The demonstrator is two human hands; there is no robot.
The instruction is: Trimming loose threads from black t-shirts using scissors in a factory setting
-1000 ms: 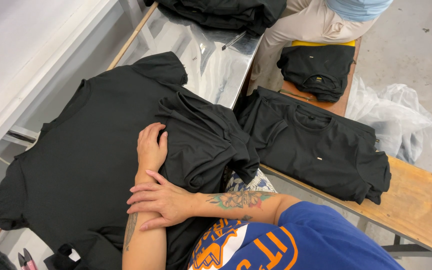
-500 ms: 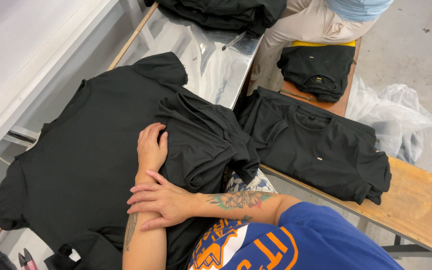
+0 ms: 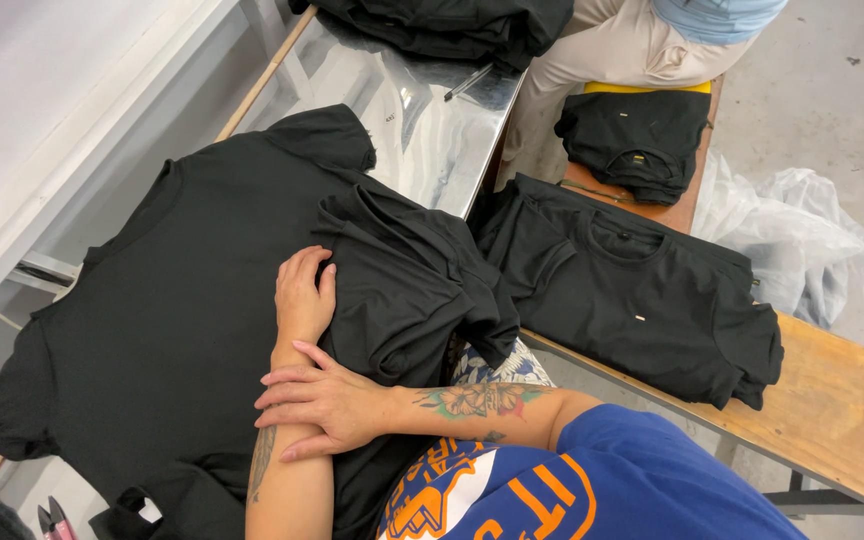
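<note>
Head view, left hand point(image 3: 304, 295) still flat on black shirt point(image 3: 152, 330), unchanged

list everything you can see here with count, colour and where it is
spread t-shirt: 1, black, flat on the work table under the hands
bunched garment: 1, black, crumpled on the spread t-shirt's right side
metal table top: 1, shiny silver, upper middle
pen-like stick: 1, dark, on the metal top
garment pile: 1, black, top edge of the table
wooden bench: 1, light brown, right
stacked t-shirts: 1 stack, black, on the bench
folded garment: 1, black, far end of the bench
plastic sheet: 1, clear white, on the floor
other person: 1, beige trousers, top
left hand: flat on the spread t-shirt
right hand: resting across the left forearm
</note>
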